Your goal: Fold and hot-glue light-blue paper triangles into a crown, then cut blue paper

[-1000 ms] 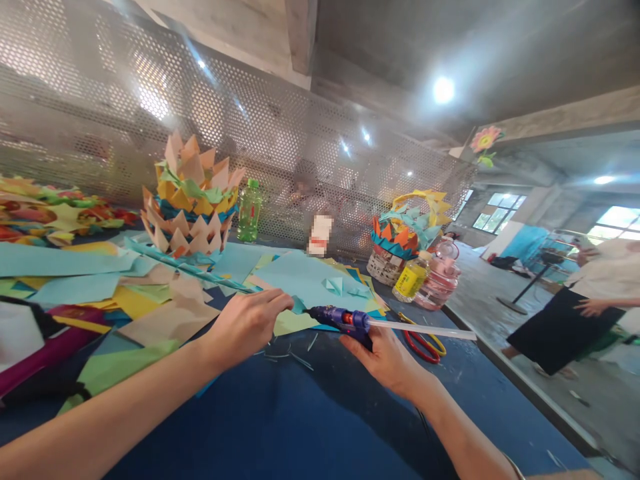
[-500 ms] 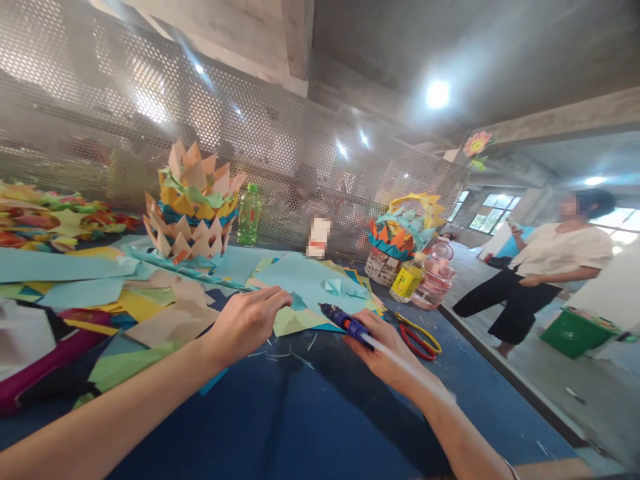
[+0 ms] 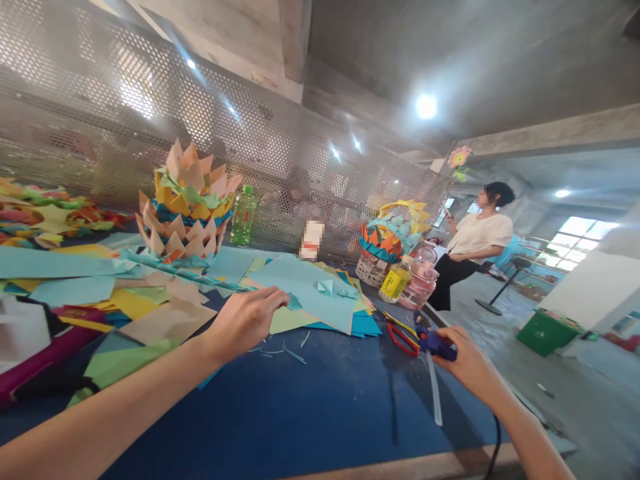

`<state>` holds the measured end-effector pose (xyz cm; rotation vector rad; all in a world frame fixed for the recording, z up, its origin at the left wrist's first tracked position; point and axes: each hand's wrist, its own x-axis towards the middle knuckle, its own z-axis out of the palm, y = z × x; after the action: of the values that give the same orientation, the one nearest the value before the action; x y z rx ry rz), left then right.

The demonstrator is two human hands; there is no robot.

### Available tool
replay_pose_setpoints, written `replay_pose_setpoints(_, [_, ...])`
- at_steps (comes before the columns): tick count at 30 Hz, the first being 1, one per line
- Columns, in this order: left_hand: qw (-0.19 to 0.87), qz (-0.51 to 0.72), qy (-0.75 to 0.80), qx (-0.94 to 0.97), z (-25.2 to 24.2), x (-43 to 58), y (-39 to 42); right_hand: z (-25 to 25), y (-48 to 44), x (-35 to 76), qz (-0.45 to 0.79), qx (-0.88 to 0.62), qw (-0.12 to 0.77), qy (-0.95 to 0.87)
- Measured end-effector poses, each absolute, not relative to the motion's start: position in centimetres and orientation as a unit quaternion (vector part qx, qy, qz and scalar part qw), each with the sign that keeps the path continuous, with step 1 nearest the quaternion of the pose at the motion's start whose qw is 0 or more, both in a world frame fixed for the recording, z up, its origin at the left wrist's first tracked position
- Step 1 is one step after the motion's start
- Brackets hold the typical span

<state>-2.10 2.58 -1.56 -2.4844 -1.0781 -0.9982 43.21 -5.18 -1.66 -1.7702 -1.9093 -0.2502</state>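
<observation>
Hands parted: glue gun carried off to the right edge of the counter.
One end of the teal paper strip was kept pinched in the left hand; the glue gun, gripped in the closed right hand, had been swung away from the strip and was held just beside the red scissors.

The camera sits on the person's head and looks forward, slightly down, across the table, close behind the left hand and right hand.
</observation>
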Motion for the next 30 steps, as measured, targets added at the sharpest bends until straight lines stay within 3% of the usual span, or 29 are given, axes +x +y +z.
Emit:
replay_pose_setpoints(7, [0.120, -0.345, -0.374, -0.853, -1.7, -2.0, 2.7, -4.6, -7.2, 51.8, -0.062, -0.737, 0.200, -0.643])
replay_pose_setpoints(11, [0.112, -0.341, -0.377, -0.854, -1.8, -1.9, 2.8, -3.6, -8.2, 51.8, -0.011, -0.753, 0.186, -0.632])
replay_pose_setpoints(15, [0.109, -0.339, -0.385, -0.852, -1.8, -1.8, 2.7, 0.5, -7.6, 46.1, -0.057, -0.716, 0.263, -0.644])
replay_pose_setpoints(19, [0.103, -0.343, -0.385, -0.851, -1.7, -1.8, 2.5, 3.4, -4.3, 36.7, 0.028, -0.648, 0.314, -0.693])
replay_pose_setpoints(23, [0.102, -0.338, -0.384, -0.853, -1.7, -1.9, 2.5, 3.6, 0.5, 28.9, 0.029, -0.606, 0.298, -0.737])
replay_pose_setpoints(30, [0.102, -0.325, -0.392, -0.854, -1.6, -1.9, 2.6, 2.1, 8.5, 23.8, 0.010, -0.657, 0.265, -0.706])
